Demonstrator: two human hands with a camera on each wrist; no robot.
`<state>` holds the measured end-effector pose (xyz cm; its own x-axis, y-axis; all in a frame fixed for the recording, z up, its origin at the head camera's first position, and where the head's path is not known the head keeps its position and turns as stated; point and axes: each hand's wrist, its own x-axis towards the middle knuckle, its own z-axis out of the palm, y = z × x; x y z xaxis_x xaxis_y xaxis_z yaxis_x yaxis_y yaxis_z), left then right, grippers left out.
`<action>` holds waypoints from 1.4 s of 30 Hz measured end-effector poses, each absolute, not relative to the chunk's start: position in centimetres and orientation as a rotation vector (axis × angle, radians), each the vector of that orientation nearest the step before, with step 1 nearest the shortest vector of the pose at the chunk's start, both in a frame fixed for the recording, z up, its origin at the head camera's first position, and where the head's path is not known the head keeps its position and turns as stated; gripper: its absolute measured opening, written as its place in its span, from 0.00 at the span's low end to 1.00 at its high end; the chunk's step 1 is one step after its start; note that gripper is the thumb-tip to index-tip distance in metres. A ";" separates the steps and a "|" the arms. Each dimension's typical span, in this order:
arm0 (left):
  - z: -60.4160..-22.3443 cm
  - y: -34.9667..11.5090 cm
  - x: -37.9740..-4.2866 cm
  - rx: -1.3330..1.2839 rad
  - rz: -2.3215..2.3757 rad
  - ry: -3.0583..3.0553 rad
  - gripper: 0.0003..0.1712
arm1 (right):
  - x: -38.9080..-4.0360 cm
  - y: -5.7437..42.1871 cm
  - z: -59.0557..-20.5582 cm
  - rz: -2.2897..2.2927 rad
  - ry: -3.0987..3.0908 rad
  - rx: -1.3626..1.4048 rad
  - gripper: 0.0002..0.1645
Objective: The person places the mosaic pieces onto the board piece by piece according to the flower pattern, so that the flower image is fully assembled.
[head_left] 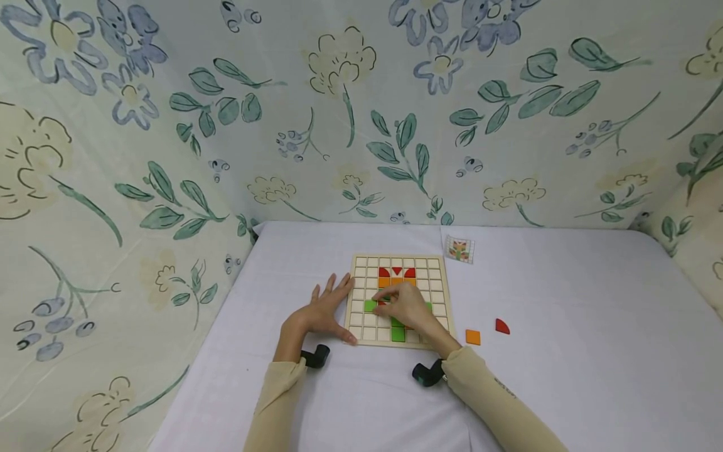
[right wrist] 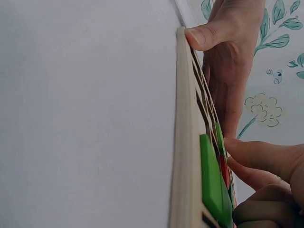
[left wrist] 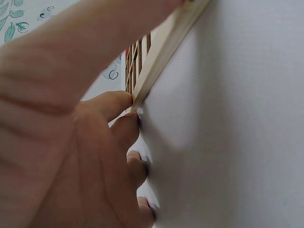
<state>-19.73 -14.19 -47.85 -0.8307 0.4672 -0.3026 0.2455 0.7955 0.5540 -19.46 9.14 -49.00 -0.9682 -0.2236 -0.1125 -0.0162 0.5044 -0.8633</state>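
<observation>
A light wooden grid board (head_left: 361, 262) lies on the white cloth, with red, orange and green tiles in its cells. My left hand (head_left: 321, 312) rests along its left side, fingers spread, thumb at the front left corner. In the left wrist view those fingertips touch the wooden edge. Over the middle of the board, my right hand (head_left: 408, 306) pinches a small red tile (head_left: 382, 304) between thumb and index finger, low at the surface. Beside it sits a green tile (head_left: 369, 306). The right hand hides part of the pattern.
To the right of the board lie a loose orange tile (head_left: 472, 338) and a red quarter-circle tile (head_left: 502, 326). A small pattern card (head_left: 460, 249) lies by the far right corner. Floral fabric (head_left: 350, 157) hangs behind the table.
</observation>
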 end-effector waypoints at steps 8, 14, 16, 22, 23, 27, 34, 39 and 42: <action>-48.0 -14.1 -19.7 0.525 0.700 2.562 0.79 | -19.1 11.1 -47.8 -1.470 2.530 -0.218 0.14; -47.9 -14.0 -19.6 0.512 0.713 2.568 0.80 | -18.4 14.4 -46.1 -1.471 2.529 -0.152 0.18; -47.9 -14.0 -19.6 0.510 0.716 2.568 0.79 | -18.1 15.9 -45.6 -1.457 2.546 -0.105 0.19; -47.7 -14.0 -19.5 0.507 0.710 2.569 0.79 | -17.3 20.5 -45.2 -1.345 2.651 -0.033 0.21; -47.7 -14.0 -19.5 0.505 0.713 2.570 0.79 | -17.1 21.2 -45.2 -1.325 2.663 -0.020 0.21; -47.7 -14.0 -19.5 0.504 0.723 2.566 0.79 | -16.2 23.6 -45.4 -1.278 2.668 0.036 0.23; -48.1 -14.1 -19.5 0.509 0.741 2.564 0.79 | -14.6 26.0 -46.2 -1.257 2.644 0.056 0.25; -48.1 -14.1 -19.6 0.512 0.737 2.564 0.79 | -13.8 26.9 -46.7 -1.270 2.579 0.079 0.28; -48.1 -14.1 -19.6 0.513 0.737 2.563 0.79 | -13.3 27.4 -47.1 -1.268 2.537 0.102 0.29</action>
